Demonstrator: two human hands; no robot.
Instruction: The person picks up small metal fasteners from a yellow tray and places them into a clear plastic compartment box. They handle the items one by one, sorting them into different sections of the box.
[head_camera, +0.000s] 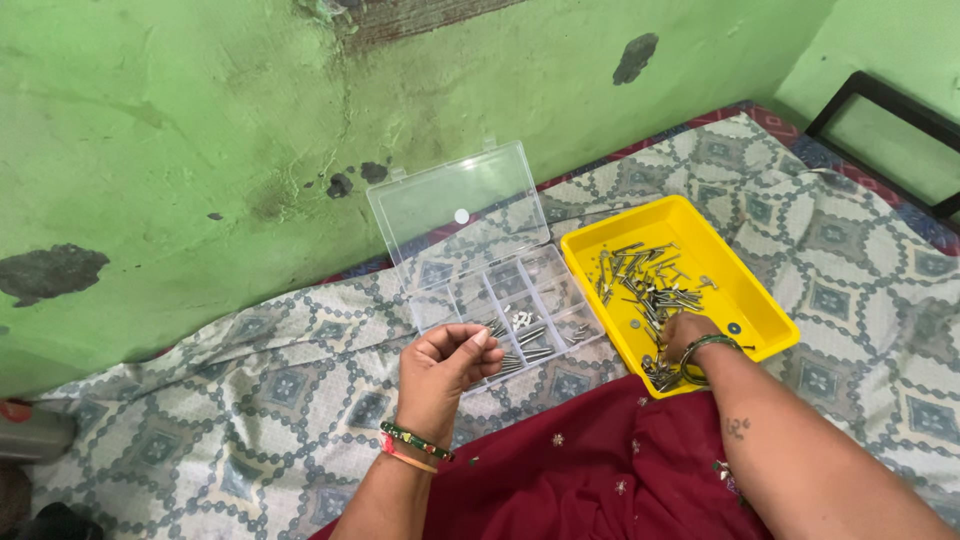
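Observation:
A clear plastic compartment box (520, 305) lies open on the bed, its lid (455, 205) leaning against the green wall. Some of its compartments hold nails and small metal parts. My left hand (440, 365) hovers at the box's near left corner, fingers curled up around something small that I cannot make out. To the right sits a yellow tray (745, 285) with a pile of nails and screws (645, 285). My right hand (690, 335) reaches down into the tray's near end, fingers among the nails; whether it grips any is hidden.
A patterned grey-blue bedsheet (850, 250) covers the bed. Dark red cloth (590, 460) lies over my lap in front. The peeling green wall (200, 130) stands close behind the box. A black frame (890, 105) shows at the far right.

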